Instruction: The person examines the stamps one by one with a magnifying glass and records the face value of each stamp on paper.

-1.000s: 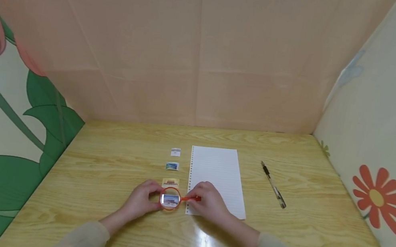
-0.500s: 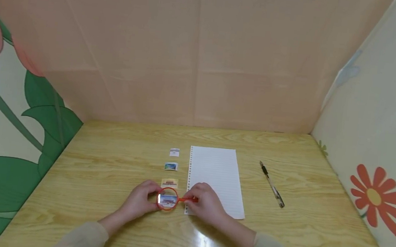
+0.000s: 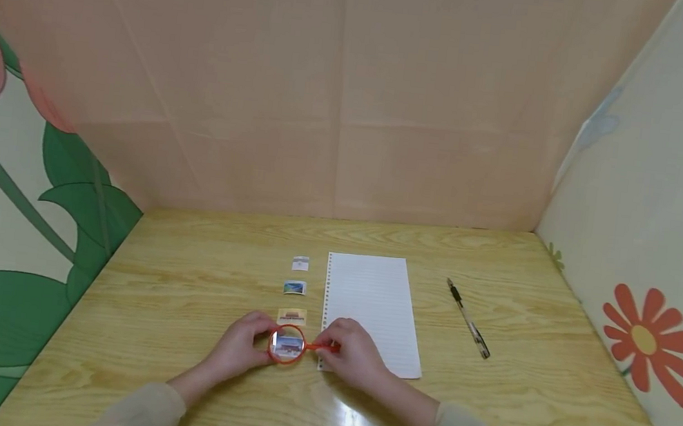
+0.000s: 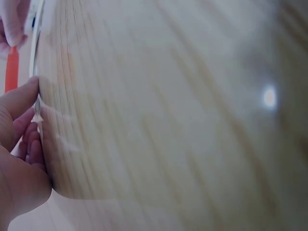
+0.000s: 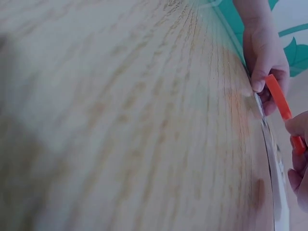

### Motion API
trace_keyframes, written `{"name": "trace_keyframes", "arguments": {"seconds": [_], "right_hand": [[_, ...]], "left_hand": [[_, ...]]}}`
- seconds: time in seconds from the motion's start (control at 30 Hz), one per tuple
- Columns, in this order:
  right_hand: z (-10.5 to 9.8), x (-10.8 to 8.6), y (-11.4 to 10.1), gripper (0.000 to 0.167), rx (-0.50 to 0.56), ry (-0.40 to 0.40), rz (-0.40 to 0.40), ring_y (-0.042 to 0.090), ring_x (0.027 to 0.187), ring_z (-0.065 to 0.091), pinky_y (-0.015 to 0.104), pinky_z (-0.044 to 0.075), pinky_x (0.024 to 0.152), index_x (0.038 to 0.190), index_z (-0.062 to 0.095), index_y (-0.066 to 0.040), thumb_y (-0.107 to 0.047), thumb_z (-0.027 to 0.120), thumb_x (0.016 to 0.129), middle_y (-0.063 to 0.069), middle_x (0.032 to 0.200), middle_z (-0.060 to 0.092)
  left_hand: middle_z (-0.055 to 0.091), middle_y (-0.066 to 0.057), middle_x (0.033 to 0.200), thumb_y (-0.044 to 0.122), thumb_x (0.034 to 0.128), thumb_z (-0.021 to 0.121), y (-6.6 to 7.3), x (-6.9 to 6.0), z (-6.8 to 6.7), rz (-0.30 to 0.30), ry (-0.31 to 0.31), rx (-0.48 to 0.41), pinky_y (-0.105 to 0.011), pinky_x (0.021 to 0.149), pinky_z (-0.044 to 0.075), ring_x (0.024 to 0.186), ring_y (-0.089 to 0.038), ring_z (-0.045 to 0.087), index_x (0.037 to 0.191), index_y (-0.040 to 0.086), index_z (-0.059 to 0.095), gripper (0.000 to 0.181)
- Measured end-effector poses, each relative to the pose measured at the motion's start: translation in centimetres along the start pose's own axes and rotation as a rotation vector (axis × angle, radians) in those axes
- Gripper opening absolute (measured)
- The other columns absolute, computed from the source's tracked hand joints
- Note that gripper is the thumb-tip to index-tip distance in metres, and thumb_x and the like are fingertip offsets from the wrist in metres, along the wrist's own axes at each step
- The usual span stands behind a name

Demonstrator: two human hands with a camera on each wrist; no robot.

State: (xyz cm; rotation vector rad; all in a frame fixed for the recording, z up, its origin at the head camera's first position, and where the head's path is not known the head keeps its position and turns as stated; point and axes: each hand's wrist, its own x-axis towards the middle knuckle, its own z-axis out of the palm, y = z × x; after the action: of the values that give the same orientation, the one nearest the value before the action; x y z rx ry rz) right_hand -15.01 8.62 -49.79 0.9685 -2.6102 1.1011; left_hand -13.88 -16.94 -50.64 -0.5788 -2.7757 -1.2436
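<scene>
My right hand [image 3: 354, 357] pinches the handle of a red-rimmed magnifying glass [image 3: 305, 346]. Its lens lies over a small stamp-like picture [image 3: 288, 347] with blue and red on it. At that picture's left side, my left hand [image 3: 236, 348] holds its edge between thumb and fingers. From the left wrist, the left thumb and curled fingers [image 4: 33, 144] meet at a thin pale edge on the tabletop. In the right wrist view the red ring [image 5: 279, 96] stands edge-on, a little above the table, between both hands.
Beyond the lens, a yellow picture [image 3: 292, 316], a blue-green one [image 3: 295, 288] and a pale one [image 3: 301, 263] lie in a column. Lined paper [image 3: 370, 292] with punched holes lies partly under the right hand. A black-gripped pen [image 3: 469, 320] lies farther right on the wooden table [image 3: 199, 260].
The magnifying glass has shifted slightly left and nearer over the same picture, and the right hand moved with it. The left hand has hardly moved; the whole head view drifted a little.
</scene>
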Motion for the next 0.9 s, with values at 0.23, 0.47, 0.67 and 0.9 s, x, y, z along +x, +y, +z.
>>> {"name": "trace_keyframes", "arguments": {"seconds": [0.23, 0.47, 0.67, 0.9], "right_hand": [[0.07, -0.08, 0.30, 0.013, -0.020, 0.006, -0.026, 0.006, 0.077, 0.051, 0.024, 0.046, 0.070, 0.082, 0.074, -0.016, -0.008, 0.083, 0.077, -0.011, 0.081, 0.061], [-0.08, -0.07, 0.24, 0.013, -0.023, 0.000, -0.027, 0.007, 0.078, 0.050, 0.024, 0.045, 0.070, 0.083, 0.074, -0.016, -0.007, 0.082, 0.077, -0.010, 0.083, 0.062], [-0.12, 0.06, 0.07, 0.013, -0.011, -0.006, -0.020, 0.008, 0.079, 0.051, 0.025, 0.045, 0.070, 0.082, 0.074, -0.015, -0.007, 0.082, 0.077, -0.010, 0.083, 0.062], [-0.51, 0.46, 0.09, 0.015, -0.009, 0.052, -0.059, 0.008, 0.076, 0.051, 0.022, 0.045, 0.067, 0.080, 0.074, -0.014, -0.003, 0.082, 0.075, -0.009, 0.080, 0.062]], "left_hand": [[0.062, 0.002, 0.104, 0.006, 0.0677, 0.089, -0.39, -0.01, -0.14, 0.029, -0.023, -0.005, -0.041, 0.093, 0.050, 0.100, -0.020, 0.059, 0.103, 0.006, 0.074, 0.039], [0.062, 0.002, 0.105, 0.007, 0.0689, 0.089, -0.33, -0.02, -0.32, 0.031, -0.038, 0.004, -0.042, 0.094, 0.050, 0.101, -0.021, 0.060, 0.104, 0.007, 0.074, 0.038], [0.062, 0.001, 0.105, 0.005, 0.0675, 0.089, -0.39, -0.04, -0.32, 0.031, -0.036, 0.002, -0.042, 0.094, 0.050, 0.101, -0.021, 0.060, 0.105, 0.005, 0.074, 0.041], [0.062, 0.003, 0.103, 0.014, 0.0679, 0.091, -0.41, -0.01, -0.34, 0.039, -0.035, 0.001, -0.040, 0.093, 0.050, 0.099, -0.019, 0.059, 0.100, 0.009, 0.074, 0.037]]}}
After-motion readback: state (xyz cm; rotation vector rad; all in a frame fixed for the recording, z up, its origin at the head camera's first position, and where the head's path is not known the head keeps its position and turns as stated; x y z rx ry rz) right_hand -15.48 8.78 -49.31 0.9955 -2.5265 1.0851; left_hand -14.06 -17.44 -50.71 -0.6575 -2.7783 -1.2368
